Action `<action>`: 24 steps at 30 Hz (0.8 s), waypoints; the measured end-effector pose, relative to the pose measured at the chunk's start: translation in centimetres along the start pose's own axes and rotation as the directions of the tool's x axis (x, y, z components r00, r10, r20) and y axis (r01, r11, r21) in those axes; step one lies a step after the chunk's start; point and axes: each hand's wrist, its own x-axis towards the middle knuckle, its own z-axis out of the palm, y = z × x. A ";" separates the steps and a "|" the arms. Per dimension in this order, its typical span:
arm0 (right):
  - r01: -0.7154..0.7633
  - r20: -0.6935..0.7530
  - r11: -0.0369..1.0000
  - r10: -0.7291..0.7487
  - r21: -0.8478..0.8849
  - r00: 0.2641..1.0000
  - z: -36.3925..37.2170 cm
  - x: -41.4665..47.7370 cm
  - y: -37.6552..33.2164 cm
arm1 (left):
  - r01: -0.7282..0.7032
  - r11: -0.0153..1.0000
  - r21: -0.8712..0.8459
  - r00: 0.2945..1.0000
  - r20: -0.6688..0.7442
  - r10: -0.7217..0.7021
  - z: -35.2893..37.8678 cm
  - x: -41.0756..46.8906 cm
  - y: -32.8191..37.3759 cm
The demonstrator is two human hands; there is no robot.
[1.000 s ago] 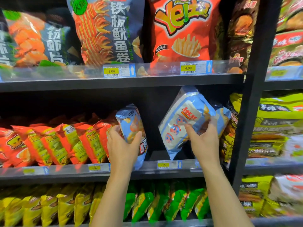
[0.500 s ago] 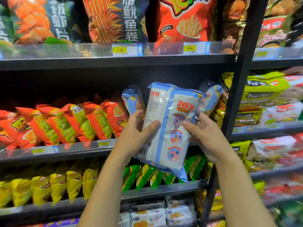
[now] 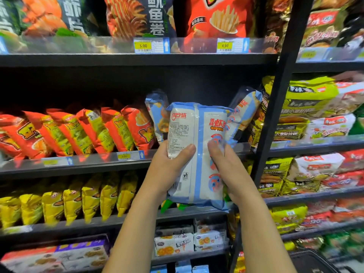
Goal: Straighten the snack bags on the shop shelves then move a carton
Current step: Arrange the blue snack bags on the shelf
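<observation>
A white and light-blue snack bag (image 3: 199,134) is upright in front of the middle shelf (image 3: 82,167), its printed back facing me. My left hand (image 3: 169,170) grips its left edge, thumb across the front. My right hand (image 3: 226,170) grips its right edge, fingers curled over the front. Two more bags of the same kind stand on the shelf behind it, one at the left (image 3: 157,113) and one leaning at the right (image 3: 246,109). No carton shows clearly.
Red and yellow bags (image 3: 88,131) fill the middle shelf's left part. Yellow bags (image 3: 69,198) line the shelf below. Large bags (image 3: 214,18) stand on the top shelf. A black upright post (image 3: 275,107) divides off the right bay of noodle packs (image 3: 311,101).
The bag my right hand held came out off the shelf, turned upright, and my left hand left the other blue bag to take its left edge. The view tilted down.
</observation>
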 end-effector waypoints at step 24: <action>-0.293 0.063 0.822 0.302 0.489 0.951 -6.5 -1.3 4.1 | 0.256 0.961 -0.105 0.967 0.033 -0.254 3.2 -2.4 1.7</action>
